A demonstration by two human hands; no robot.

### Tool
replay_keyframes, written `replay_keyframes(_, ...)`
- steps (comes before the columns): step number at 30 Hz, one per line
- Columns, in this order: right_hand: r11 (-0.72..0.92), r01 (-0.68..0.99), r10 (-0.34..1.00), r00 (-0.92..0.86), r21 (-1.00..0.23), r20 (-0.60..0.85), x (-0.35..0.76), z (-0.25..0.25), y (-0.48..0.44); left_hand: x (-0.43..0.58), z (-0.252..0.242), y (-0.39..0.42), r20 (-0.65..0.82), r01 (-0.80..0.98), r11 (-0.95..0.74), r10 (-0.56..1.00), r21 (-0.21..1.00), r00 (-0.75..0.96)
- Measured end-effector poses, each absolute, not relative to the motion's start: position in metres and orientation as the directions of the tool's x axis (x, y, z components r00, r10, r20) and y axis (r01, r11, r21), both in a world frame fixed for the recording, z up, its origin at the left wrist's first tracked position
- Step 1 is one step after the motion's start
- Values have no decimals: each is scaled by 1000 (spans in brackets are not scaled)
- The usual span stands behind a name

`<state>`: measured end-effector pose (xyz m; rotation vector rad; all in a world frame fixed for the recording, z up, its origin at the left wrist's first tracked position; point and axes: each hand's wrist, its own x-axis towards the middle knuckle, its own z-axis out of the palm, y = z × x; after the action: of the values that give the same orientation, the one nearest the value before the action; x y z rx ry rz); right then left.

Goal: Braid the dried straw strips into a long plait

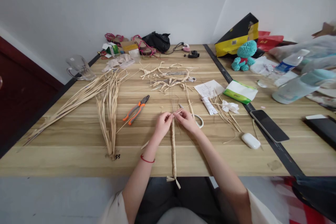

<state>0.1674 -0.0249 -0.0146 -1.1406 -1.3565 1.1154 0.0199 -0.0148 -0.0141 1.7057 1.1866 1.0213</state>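
Note:
A long braided straw cord (173, 150) lies on the wooden table (78, 154), running from my hands toward me and over the front edge. My left hand (163, 124) pinches the cord's far end, fingers closed on loose strands. My right hand (187, 119) pinches the same end from the right, also closed on straw strands. Thin loose strands stick up from between the fingers.
Orange-handled pliers (136, 110) lie left of my hands, scissors (198, 120) just right. Straw bundles (107, 108) spread at left, braided pieces (168, 75) at the back. A phone (269, 125), white earbud case (251, 140), bottles (299, 87), teal plush toy (244, 56) and glass jug (78, 67) stand around.

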Motion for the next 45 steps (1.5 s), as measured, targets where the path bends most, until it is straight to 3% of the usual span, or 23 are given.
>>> replay_keyframes(9,139,146,989,-63,-979,131,168,-17,-24,17,-11,-17,246,469,-350,931,811,269)
replay_keyframes(39,162,171,985,-85,-972,149,168,-17,-24,18,-10,-19,253,502,-388,914,773,317)
replay_keyframes(45,188,255,981,-86,-948,171,168,-16,-25,17,-10,-19,275,494,-415,902,764,333)
